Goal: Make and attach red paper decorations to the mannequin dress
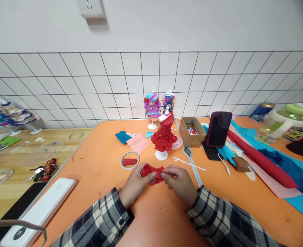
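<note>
Between both hands I hold a gathered piece of red crepe paper (156, 179). My left hand (136, 181) pinches its left side, thumb on top. My right hand (179, 181) grips the right edge between thumb and fingers. Just beyond stands a small white dress form wearing a ruffled red dress (163, 134) on a round white base. A roll of clear tape (130, 160) lies left of it, with a folded red strip (129, 162) inside the ring. To the right are thin white strips (189, 164) and silver scissors or tweezers (192, 166); I cannot tell which.
Two dressed forms, one purple (152, 107) and one blue (169, 103), stand at the back. A cardboard box (191, 132), a propped phone (219, 129) and coloured paper rolls (261, 157) are on the right. Pink paper (139, 143), keys (39, 172) and a white power bank (42, 209) lie left.
</note>
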Tool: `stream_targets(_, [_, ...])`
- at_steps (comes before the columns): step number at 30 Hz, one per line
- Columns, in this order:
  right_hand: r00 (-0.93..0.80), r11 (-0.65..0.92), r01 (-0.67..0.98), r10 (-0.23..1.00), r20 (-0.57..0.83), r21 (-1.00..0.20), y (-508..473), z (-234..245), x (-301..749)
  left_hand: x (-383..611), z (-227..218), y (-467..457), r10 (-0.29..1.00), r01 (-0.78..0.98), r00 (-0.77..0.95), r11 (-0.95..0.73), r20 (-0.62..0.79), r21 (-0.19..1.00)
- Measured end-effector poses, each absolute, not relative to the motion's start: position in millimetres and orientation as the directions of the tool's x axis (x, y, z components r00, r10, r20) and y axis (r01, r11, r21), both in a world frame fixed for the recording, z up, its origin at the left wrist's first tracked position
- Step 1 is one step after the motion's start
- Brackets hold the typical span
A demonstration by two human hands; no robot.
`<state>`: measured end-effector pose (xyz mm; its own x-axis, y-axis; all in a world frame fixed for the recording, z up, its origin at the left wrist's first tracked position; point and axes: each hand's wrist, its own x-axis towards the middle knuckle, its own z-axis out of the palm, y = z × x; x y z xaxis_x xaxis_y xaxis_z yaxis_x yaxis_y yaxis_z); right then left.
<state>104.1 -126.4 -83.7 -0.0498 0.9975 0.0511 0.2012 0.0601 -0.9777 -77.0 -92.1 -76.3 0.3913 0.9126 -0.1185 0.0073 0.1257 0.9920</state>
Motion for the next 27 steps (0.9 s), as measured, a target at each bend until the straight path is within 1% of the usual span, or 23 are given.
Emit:
stream_targets(3, [-0.032,-0.058,0.105,0.998,-0.062,-0.993,-125.2,-84.8,109.0,-82.1,-79.2,-87.5,0.9,0.076,0.421,0.092,-0.116,0.993])
stream_targets(5, [-0.022,-0.095,0.06,0.995,-0.096,-0.994,-124.3,-84.9,108.6,-83.0,-80.1,-88.3,0.906,0.097,0.409,0.078,-0.111,0.992])
stream_targets(7, [-0.003,-0.091,0.053,0.996,-0.092,-0.994,-123.3,-83.3,106.8,-82.6,-78.8,-90.0,0.904,0.087,0.406,0.11,-0.136,0.99])
stream_targets(10, [0.042,-0.097,0.047,0.995,-0.095,-0.994,-120.8,-78.0,108.1,-85.0,-73.0,-89.1,0.9,0.016,0.387,0.208,-0.198,0.978])
stream_targets(12, [0.056,-0.107,0.028,0.993,-0.106,-0.994,-117.1,-74.6,112.8,-91.1,-67.9,-85.5,0.91,-0.029,0.343,0.258,-0.233,0.966])
stream_targets(15, [0.033,-0.125,0.034,0.992,-0.124,-0.992,-107.6,-73.4,120.5,-105.7,-57.9,-79.9,0.933,-0.04,0.259,0.268,-0.249,0.962])
stream_targets(16, [0.022,-0.127,0.05,0.992,-0.126,-0.991,-103.8,-74.2,122.0,-111.0,-53.7,-78.6,0.932,-0.047,0.261,0.275,-0.254,0.96])
stream_targets(18, [-0.011,-0.124,0.103,0.992,-0.126,-0.987,-96.7,-76.5,122.6,-120.5,-45.3,-77.0,0.898,-0.033,0.328,0.32,-0.293,0.947])
stream_targets(20, [-0.058,-0.116,0.161,0.99,-0.127,-0.98,-91.4,-78.8,120.5,-126.2,-39.8,-75.7,0.854,0.022,0.396,0.36,-0.338,0.933])
stream_targets(22, [-0.097,-0.123,0.201,0.985,-0.145,-0.972,-88.4,-80.8,117.5,-126.2,-41.0,-74.3,0.855,0.099,0.401,0.316,-0.328,0.944])
stream_targets(25, [-0.132,-0.136,0.223,0.977,-0.169,-0.965,-86.5,-83.7,116.0,-116.3,-54.5,-73.7,0.884,0.316,0.392,0.129,-0.253,0.94])
stream_targets(27, [-0.144,-0.126,0.245,0.976,-0.165,-0.961,-85.5,-85.0,117.9,-107.2,-64.2,-75.2,0.876,0.486,0.421,0.001,-0.235,0.874])
